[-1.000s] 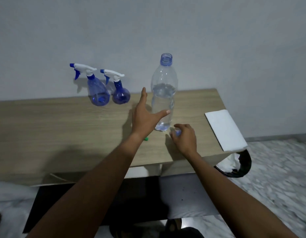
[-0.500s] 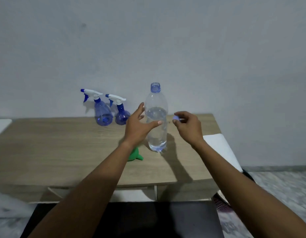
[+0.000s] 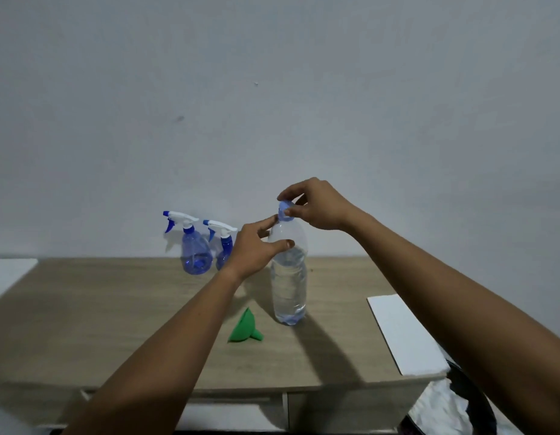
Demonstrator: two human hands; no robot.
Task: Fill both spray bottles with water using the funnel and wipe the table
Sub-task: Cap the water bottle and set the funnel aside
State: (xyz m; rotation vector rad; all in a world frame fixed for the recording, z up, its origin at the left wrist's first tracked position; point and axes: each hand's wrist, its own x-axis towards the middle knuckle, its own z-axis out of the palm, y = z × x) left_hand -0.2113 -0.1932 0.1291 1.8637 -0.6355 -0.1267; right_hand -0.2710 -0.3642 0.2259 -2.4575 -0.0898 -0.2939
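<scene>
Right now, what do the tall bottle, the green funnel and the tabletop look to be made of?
Tall bottle: thin clear plastic, glossy; it is see-through, with bright glints along its sides.
Green funnel: probably plastic, opaque and fairly matt; no shine shows on it.
Tabletop: pale wood-grain surface, matt; whether solid wood or laminate cannot be told.

The left hand [image 3: 253, 249] hides part of one spray bottle [image 3: 223, 257].

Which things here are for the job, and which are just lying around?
For the job: water bottle, cap, left spray bottle, right spray bottle, green funnel, white cloth (probably for wiping), table.
Just lying about: black bin beside the table, white surface far left.
</scene>
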